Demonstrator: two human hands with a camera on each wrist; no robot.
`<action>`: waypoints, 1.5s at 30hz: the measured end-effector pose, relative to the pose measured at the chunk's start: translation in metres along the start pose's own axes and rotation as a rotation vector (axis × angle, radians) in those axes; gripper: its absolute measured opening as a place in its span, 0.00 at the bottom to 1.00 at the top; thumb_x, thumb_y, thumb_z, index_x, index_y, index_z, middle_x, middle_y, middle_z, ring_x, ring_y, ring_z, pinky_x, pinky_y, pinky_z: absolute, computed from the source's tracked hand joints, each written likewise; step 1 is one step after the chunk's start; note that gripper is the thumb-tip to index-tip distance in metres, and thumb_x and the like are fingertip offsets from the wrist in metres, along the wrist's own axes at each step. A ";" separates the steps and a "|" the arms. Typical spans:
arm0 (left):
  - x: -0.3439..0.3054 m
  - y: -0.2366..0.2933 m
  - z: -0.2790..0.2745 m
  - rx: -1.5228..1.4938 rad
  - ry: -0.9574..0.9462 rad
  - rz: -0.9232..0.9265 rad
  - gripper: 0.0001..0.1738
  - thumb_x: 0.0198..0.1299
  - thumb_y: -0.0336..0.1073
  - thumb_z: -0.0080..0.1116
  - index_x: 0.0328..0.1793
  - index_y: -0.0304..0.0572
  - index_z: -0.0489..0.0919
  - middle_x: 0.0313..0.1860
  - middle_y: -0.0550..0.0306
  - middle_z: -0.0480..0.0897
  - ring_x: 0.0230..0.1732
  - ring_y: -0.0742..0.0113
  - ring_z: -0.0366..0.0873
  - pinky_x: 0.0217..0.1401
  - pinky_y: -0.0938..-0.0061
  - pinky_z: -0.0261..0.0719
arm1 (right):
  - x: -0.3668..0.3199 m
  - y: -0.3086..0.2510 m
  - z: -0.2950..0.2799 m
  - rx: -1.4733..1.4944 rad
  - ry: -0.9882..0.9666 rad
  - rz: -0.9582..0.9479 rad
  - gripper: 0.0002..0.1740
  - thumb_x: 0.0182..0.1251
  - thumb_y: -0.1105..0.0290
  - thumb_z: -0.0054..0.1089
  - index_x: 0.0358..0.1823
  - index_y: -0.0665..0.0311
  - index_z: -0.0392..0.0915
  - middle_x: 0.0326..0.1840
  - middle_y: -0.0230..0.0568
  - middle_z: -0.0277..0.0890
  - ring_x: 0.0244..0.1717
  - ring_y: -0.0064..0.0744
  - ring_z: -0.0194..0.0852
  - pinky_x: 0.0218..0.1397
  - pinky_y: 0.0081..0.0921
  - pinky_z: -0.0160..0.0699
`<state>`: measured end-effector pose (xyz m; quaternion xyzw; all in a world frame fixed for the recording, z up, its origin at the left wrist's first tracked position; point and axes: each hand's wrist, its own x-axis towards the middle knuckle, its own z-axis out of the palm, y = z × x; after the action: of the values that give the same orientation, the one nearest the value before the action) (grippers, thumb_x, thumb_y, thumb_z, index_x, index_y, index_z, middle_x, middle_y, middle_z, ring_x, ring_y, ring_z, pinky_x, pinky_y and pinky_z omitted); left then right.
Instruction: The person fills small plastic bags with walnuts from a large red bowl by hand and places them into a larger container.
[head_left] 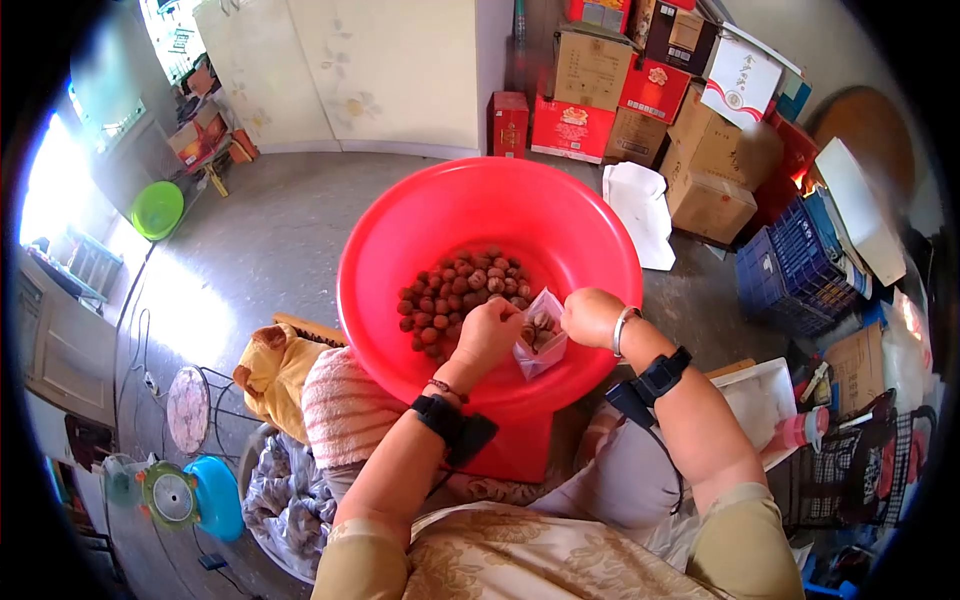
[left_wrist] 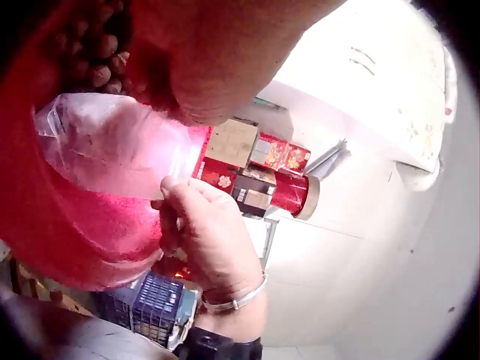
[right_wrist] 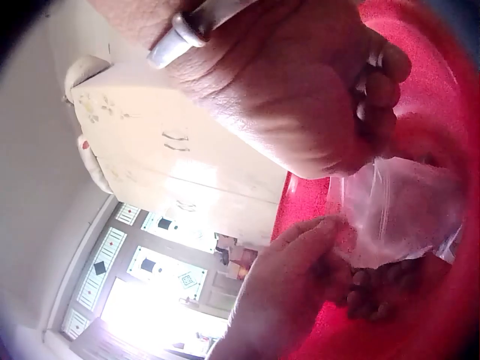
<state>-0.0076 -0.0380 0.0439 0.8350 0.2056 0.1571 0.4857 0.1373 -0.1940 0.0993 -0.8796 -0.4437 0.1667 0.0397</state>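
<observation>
A small clear plastic bag (head_left: 543, 362) with several walnuts inside hangs over the near right part of a red basin (head_left: 395, 235). My left hand (head_left: 488, 335) pinches one side of the bag's mouth. Opposite it, my right hand (head_left: 592, 318) grips the other side, its fingers curled in at the edge. Loose walnuts (head_left: 440, 305) lie heaped on the basin floor, left of the bag. In the left wrist view the bag (left_wrist: 105, 146) stretches towards the right thumb and fingers. From the right wrist, the bag (right_wrist: 394, 214) looks see-through, with walnuts dark below it.
The basin stands on a red support (head_left: 505, 450) before my knees. A striped towel (head_left: 350, 405) lies at its left. Stacked cartons (head_left: 590, 70), a white foam piece (head_left: 638, 215) and a blue crate (head_left: 795, 265) are to the right. A tub of plastic bags (head_left: 285, 495) sits lower left.
</observation>
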 end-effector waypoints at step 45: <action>-0.092 0.040 -0.173 -0.185 0.770 0.187 0.05 0.61 0.27 0.65 0.39 0.37 0.78 0.35 0.57 0.80 0.39 0.69 0.78 0.42 0.69 0.79 | 0.023 0.029 0.015 0.238 0.262 -0.190 0.11 0.62 0.68 0.65 0.31 0.71 0.81 0.28 0.59 0.80 0.32 0.55 0.82 0.39 0.44 0.78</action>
<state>-0.1600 0.0281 0.1560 0.6832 0.2806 0.5194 0.4298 0.1672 -0.1945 0.0733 -0.8369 -0.4931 0.0978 0.2164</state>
